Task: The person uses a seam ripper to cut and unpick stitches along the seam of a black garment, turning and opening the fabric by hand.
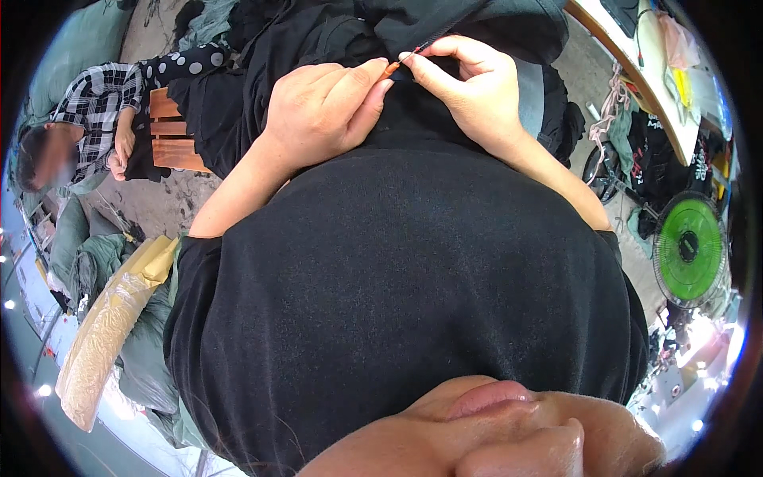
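My left hand (pixel 326 107) is closed, with thumb and forefinger pinching a small orange-handled tool (pixel 390 70). The tool's thin tip points toward my right hand; it is too small to tell its exact kind. Opposite it, my right hand (pixel 477 87) pinches the edge of a black garment (pixel 477 24) between thumb and fingers. A short run of red stitching (pixel 420 49) shows along that edge, beside the tool's tip. The fingertips of both hands almost meet. Dark cloth spreads over my lap beneath and beyond them.
Another person (pixel 99 103) in a checked shirt sits at the far left, near a wooden slatted stool (pixel 176 131). A table edge (pixel 632 63) juts in at upper right. A green fan (pixel 688 248) stands at right, and a plastic-wrapped yellow roll (pixel 115 334) leans at left.
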{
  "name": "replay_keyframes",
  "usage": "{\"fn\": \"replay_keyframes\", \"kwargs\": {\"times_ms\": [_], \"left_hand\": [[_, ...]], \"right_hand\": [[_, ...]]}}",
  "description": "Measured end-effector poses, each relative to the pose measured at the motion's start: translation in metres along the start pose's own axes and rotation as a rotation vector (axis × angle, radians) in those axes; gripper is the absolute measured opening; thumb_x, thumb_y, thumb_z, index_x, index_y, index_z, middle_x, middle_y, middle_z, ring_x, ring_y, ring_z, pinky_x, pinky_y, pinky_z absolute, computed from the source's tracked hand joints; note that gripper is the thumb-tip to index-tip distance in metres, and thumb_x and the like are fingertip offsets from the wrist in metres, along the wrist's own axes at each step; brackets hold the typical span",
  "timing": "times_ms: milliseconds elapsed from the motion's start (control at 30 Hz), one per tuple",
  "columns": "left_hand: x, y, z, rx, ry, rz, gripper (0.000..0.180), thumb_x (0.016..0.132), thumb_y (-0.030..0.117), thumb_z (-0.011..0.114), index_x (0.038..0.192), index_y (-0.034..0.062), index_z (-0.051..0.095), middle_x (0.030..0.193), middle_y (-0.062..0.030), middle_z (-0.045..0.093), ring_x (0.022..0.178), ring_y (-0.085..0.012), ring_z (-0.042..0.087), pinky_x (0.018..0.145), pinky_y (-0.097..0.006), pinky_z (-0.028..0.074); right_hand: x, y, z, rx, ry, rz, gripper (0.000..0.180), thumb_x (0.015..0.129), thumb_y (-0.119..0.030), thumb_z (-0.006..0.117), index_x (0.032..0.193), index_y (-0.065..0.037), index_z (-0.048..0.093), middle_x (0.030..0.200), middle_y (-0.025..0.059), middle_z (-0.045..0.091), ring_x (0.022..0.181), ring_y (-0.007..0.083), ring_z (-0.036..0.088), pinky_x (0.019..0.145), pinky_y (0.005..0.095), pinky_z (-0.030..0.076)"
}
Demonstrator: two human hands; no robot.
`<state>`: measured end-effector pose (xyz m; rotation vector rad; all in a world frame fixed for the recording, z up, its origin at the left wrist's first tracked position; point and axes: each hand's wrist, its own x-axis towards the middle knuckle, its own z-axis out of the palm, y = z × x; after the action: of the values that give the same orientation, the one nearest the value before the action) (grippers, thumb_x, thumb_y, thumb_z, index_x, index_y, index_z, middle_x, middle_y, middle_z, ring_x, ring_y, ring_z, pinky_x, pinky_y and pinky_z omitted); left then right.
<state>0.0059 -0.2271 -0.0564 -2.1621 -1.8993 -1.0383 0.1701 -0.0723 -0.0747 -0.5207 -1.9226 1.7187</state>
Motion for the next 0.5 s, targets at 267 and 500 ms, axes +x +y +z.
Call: {"fn": "replay_keyframes", "kwargs": {"times_ms": [267,500], "left_hand": [[0.007,0.001,0.007,-0.034,0.087,-0.044,0.021,0.087,0.011,0.076,0.106,0.0029,0.072,0.072,-0.0026,0.069,0.057,-0.0133,0.065,0.053,-0.027,0.050],[0.019,0.005,0.004,-0.058,0.111,-0.065,0.019,0.086,0.009,0.076,0.103,0.0029,0.072,0.076,-0.0039,0.072,0.058,-0.0142,0.067,0.054,-0.026,0.051]], "right_hand": [[0.006,-0.007,-0.004,-0.239,-0.024,-0.160,0.016,0.086,-0.013,0.082,0.095,0.000,0.078,0.092,0.0089,0.077,0.084,0.0157,0.074,0.080,0.0278,0.058],[0.012,-0.013,-0.008,-0.265,-0.075,-0.196,0.014,0.085,-0.011,0.080,0.094,0.000,0.078,0.090,0.0089,0.077,0.084,0.0170,0.074,0.079,0.0286,0.058]]}}
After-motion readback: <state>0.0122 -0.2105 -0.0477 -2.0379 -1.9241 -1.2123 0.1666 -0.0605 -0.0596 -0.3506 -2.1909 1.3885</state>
